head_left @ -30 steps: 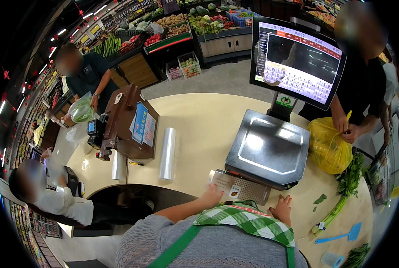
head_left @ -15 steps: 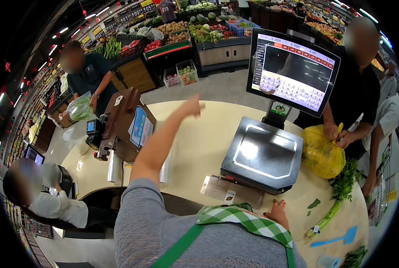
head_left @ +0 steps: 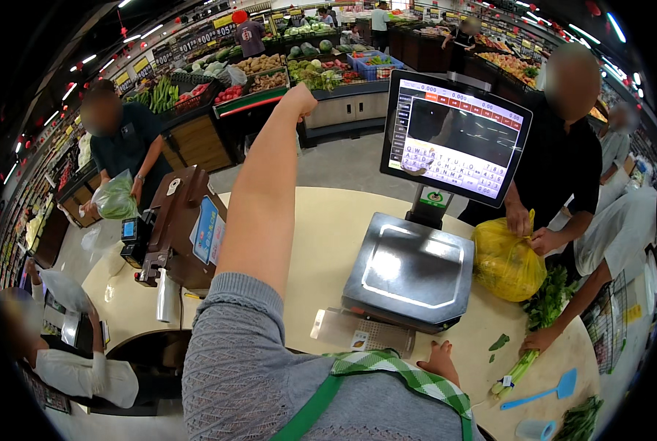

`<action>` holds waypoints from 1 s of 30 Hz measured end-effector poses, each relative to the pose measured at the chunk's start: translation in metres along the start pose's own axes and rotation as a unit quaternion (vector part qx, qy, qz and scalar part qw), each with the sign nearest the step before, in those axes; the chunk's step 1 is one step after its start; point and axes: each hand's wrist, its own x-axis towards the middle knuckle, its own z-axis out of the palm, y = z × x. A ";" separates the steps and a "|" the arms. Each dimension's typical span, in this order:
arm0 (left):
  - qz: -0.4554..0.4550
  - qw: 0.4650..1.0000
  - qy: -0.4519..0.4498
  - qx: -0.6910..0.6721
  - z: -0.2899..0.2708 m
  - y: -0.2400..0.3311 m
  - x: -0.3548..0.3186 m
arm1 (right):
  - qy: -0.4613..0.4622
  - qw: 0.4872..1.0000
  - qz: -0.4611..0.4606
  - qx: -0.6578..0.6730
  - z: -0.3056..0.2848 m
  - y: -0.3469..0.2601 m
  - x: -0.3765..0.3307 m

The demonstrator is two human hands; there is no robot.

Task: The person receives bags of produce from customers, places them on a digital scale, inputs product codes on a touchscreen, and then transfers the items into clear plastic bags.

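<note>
My left arm reaches far out over the counter (head_left: 314, 209), toward the produce stands. At its end my left hand (head_left: 301, 103) is raised in the air, fingers folded in, with nothing visible in them. My right hand (head_left: 440, 363) rests low at the counter's near side, fingers apart and holding nothing. Just beyond it stand a black weighing scale (head_left: 409, 270) and a flat metal plate (head_left: 369, 332). A touch screen (head_left: 457, 136) rises behind the scale. Right of the scale, a person's hands grip the top of a yellow plastic bag (head_left: 508, 261).
Another person's hand holds a bunch of celery (head_left: 523, 367) on the counter's right. Near it lie a blue fly swatter (head_left: 545, 391) and a clear cup-like item (head_left: 536, 429). A brown machine (head_left: 185, 224) stands left; beyond it someone holds a bagged green vegetable (head_left: 115, 195).
My left hand has moved up and farther out, its fingers now folded in. The view has shifted. A person's hand at the right has come down onto the celery.
</note>
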 end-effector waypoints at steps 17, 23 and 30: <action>0.120 0.972 -0.191 0.072 0.283 -0.183 -0.101 | -0.001 1.000 -0.011 0.025 -0.001 -0.003 0.003; 0.052 0.911 -0.326 0.245 0.412 -0.241 -0.250 | -0.020 0.999 -0.029 -0.037 0.021 0.022 0.011; 0.067 0.920 -0.260 0.287 0.399 -0.234 -0.258 | -0.007 1.000 -0.017 -0.005 -0.015 -0.013 0.030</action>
